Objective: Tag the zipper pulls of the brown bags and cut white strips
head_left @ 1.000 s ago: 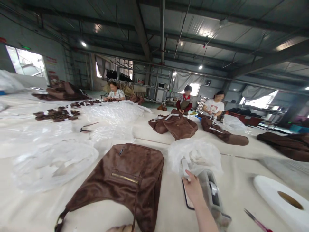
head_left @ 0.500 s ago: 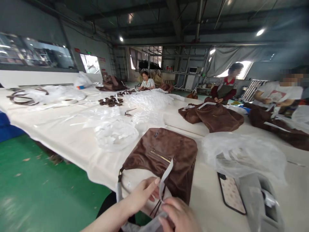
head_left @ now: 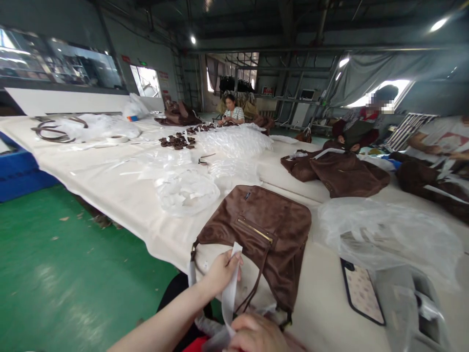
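Note:
A brown handbag (head_left: 271, 210) with a gold zip lies on the table in front of me, its opening side toward me. Its strap is wrapped in pale material and hangs past the table edge. My left hand (head_left: 224, 271) pinches the upper end of a white strip (head_left: 229, 298). Close to my body, my right hand (head_left: 256, 334) is closed on the lower part of this strip, beside the wrapped strap; its fingertips are partly hidden. A thin brown cord (head_left: 259, 278) hangs from the bag's zip, between the bag and my hands.
A phone (head_left: 362, 292) and a grey plastic holder (head_left: 412, 308) lie at right, near clear plastic bags (head_left: 388, 234). More brown bags (head_left: 348, 171) are farther back. A plastic bag of white scraps (head_left: 187, 193) sits left of centre. Several people sit around the table (head_left: 154, 215).
My left hand has taken hold of the strip's free end and drawn it off the bag toward me. My right hand stays low on the strip. The view has shifted slightly.

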The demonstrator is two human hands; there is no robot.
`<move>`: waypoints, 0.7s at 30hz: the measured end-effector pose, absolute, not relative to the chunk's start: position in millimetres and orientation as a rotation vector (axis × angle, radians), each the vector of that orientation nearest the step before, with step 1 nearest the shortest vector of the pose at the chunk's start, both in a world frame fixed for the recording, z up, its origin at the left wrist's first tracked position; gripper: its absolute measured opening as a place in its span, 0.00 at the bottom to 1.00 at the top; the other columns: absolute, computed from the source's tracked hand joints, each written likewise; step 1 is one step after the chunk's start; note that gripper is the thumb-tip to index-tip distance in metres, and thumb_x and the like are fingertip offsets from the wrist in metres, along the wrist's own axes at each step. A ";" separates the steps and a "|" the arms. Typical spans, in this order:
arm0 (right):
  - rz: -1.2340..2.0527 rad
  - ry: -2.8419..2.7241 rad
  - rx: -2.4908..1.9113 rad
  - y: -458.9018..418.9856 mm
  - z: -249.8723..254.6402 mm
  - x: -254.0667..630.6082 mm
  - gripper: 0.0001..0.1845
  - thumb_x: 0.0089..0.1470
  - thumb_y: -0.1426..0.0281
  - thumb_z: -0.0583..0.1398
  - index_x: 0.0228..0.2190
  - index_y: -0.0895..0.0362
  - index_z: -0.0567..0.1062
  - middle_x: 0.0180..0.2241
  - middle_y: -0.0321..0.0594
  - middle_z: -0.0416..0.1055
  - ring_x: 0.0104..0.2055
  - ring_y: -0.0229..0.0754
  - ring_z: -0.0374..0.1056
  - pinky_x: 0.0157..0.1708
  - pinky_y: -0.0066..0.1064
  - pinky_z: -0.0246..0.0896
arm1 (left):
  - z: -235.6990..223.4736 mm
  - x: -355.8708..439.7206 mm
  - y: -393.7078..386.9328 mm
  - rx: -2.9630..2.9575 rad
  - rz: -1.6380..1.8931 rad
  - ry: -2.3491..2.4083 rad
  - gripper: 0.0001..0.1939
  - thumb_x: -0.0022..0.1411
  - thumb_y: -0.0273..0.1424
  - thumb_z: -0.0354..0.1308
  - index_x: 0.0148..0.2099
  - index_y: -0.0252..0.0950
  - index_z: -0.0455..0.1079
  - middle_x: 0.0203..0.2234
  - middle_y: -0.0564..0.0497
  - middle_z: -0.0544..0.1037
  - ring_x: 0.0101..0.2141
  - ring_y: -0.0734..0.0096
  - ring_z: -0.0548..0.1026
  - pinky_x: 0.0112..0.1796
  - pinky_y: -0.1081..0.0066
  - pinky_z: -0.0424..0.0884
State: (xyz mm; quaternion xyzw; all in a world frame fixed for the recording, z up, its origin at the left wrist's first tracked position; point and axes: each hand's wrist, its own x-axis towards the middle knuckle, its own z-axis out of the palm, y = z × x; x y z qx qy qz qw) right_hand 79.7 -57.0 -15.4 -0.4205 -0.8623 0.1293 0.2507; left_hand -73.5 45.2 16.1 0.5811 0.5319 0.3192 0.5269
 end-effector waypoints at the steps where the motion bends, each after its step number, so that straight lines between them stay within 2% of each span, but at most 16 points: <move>1: 0.379 -2.290 -1.166 -55.0 -6.2 85.2 0.10 0.53 0.62 0.62 0.22 0.50 0.76 0.32 0.30 0.77 0.33 0.36 0.72 0.33 0.24 0.63 | 19.0 -76.1 44.4 1.404 0.740 1.199 0.24 0.65 0.49 0.42 0.31 0.36 0.65 0.18 0.53 0.69 0.20 0.72 0.64 0.24 0.74 0.60; 4: 0.368 -2.128 -1.321 -41.1 23.1 106.7 0.13 0.62 0.69 0.52 0.31 0.53 0.76 0.37 0.38 0.76 0.39 0.39 0.71 0.42 0.29 0.63 | 28.1 -79.2 38.7 1.565 0.627 0.943 0.26 0.64 0.50 0.46 0.27 0.34 0.67 0.26 0.51 0.70 0.29 0.70 0.68 0.35 0.73 0.65; 6: 0.319 -2.107 -1.424 -28.7 33.0 118.1 0.15 0.64 0.71 0.49 0.34 0.54 0.74 0.37 0.41 0.75 0.40 0.41 0.70 0.42 0.32 0.62 | 28.4 -74.4 34.5 1.619 0.555 0.808 0.25 0.64 0.49 0.48 0.27 0.34 0.69 0.29 0.51 0.70 0.32 0.70 0.69 0.39 0.72 0.65; 11: 0.186 -2.278 -1.584 -12.7 15.4 123.5 0.17 0.62 0.76 0.49 0.25 0.54 0.71 0.28 0.37 0.71 0.34 0.42 0.69 0.36 0.33 0.60 | 10.1 -50.5 32.7 1.520 0.535 0.811 0.24 0.62 0.50 0.50 0.28 0.35 0.70 0.26 0.52 0.71 0.31 0.69 0.69 0.38 0.72 0.66; 16: 0.080 -2.290 -1.711 -28.0 -3.8 130.1 0.16 0.57 0.79 0.50 0.25 0.55 0.73 0.29 0.40 0.73 0.35 0.44 0.71 0.39 0.34 0.60 | 22.8 -51.6 28.2 1.512 0.498 0.779 0.26 0.63 0.50 0.49 0.28 0.33 0.72 0.25 0.51 0.73 0.30 0.69 0.70 0.38 0.72 0.66; 21: 0.193 -2.135 -1.706 -49.4 -9.4 155.8 0.19 0.59 0.72 0.48 0.26 0.54 0.77 0.30 0.44 0.77 0.34 0.46 0.73 0.38 0.34 0.63 | 52.0 -66.4 9.1 1.685 0.406 0.619 0.29 0.68 0.48 0.43 0.31 0.33 0.74 0.26 0.50 0.72 0.29 0.72 0.69 0.35 0.75 0.65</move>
